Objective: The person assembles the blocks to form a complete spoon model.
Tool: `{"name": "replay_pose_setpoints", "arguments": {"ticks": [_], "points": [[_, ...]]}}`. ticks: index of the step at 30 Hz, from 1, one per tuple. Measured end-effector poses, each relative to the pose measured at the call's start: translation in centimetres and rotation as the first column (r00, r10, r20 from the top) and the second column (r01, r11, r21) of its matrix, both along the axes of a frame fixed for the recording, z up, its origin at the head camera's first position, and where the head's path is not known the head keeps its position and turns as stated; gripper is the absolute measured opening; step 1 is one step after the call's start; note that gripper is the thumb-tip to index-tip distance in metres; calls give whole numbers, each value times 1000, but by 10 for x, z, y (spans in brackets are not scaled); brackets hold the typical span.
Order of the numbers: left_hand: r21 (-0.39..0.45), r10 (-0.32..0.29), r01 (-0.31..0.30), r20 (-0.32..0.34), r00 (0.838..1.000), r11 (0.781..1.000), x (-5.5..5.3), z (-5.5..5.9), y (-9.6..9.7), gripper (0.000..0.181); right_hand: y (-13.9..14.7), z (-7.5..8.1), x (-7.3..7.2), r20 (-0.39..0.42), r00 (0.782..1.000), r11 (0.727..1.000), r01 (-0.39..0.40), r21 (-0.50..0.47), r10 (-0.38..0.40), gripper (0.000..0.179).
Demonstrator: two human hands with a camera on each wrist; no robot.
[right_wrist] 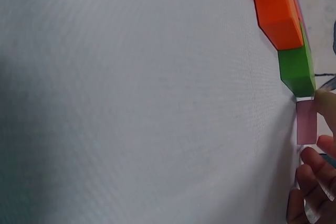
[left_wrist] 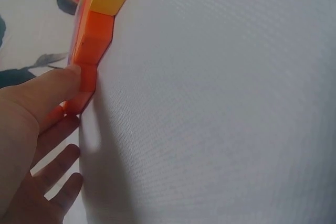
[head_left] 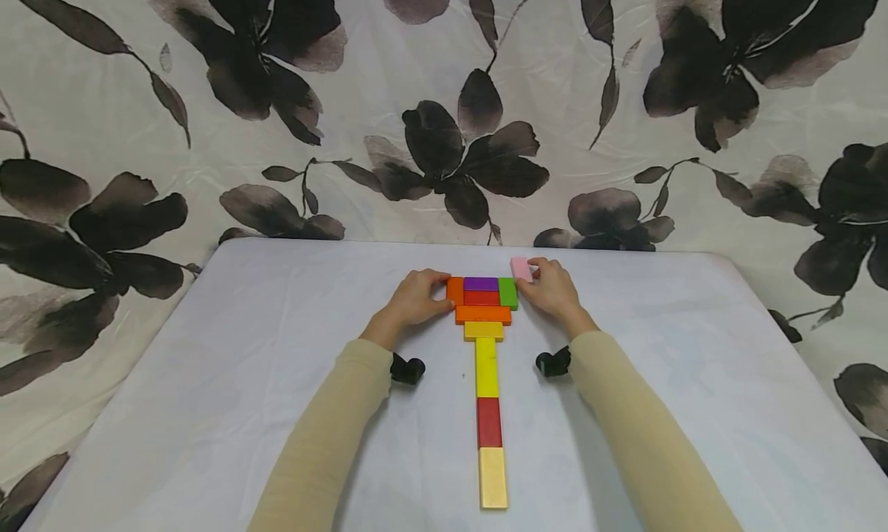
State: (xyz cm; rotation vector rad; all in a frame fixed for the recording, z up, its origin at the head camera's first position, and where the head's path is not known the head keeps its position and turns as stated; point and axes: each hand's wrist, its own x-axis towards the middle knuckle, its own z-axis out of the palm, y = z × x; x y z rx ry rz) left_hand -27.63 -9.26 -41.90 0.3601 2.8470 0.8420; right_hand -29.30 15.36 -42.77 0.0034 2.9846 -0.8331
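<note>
My left hand (head_left: 416,297) pinches the upright orange block (head_left: 455,290) at the left end of a flat block figure, thumb at its near end. Between thumb and fingers my right hand (head_left: 555,291) holds a pink block (head_left: 521,268), just beyond the far right corner of the green block (head_left: 508,293). A purple block (head_left: 481,284) and a red block (head_left: 481,297) lie between orange and green. Nearer me comes a crosswise orange block (head_left: 483,314), then a shorter amber block (head_left: 483,331). In the right wrist view, the pink block (right_wrist: 306,123) shows beside the green one.
A straight stem runs toward me: a yellow block (head_left: 486,368), a dark red block (head_left: 489,422) and a pale yellow block (head_left: 493,478). The white-covered table (head_left: 208,409) ends at a floral cloth (head_left: 444,154) behind. Black wrist cameras hang beneath both wrists.
</note>
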Motion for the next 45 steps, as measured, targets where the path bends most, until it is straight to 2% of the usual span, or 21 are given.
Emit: {"name": "replay_pose_setpoints", "arguments": {"ticks": [13, 24, 30, 36, 40, 45], "points": [[-9, 12, -12, 27, 1000, 1000, 2, 2, 2, 55, 3, -4, 0, -34, 999, 1000, -5, 30, 6, 46], [3, 10, -10, 27, 1000, 1000, 3, 3, 2, 55, 2, -4, 1, -22, 999, 999, 42, 29, -41, 46], [-3, 6, -6, 17, 1000, 1000, 1, 2, 1, 54, 1, -2, 2, -63, 997, 998, 55, 28, -53, 41], [-5, 14, -14, 22, 1000, 1000, 1, 1, 2, 54, -1, 3, 1, -110, 992, 998, 68, -14, -69, 37], [0, 21, -21, 30, 999, 1000, 0, 1, 2, 54, -3, 5, -3, -172, 984, 998, 40, -39, -46, 35], [1, 28, -28, 38, 999, 1000, 0, 1, 3, 54, -7, 10, -6, -190, 981, 997, -57, -57, 45, 35]]}}
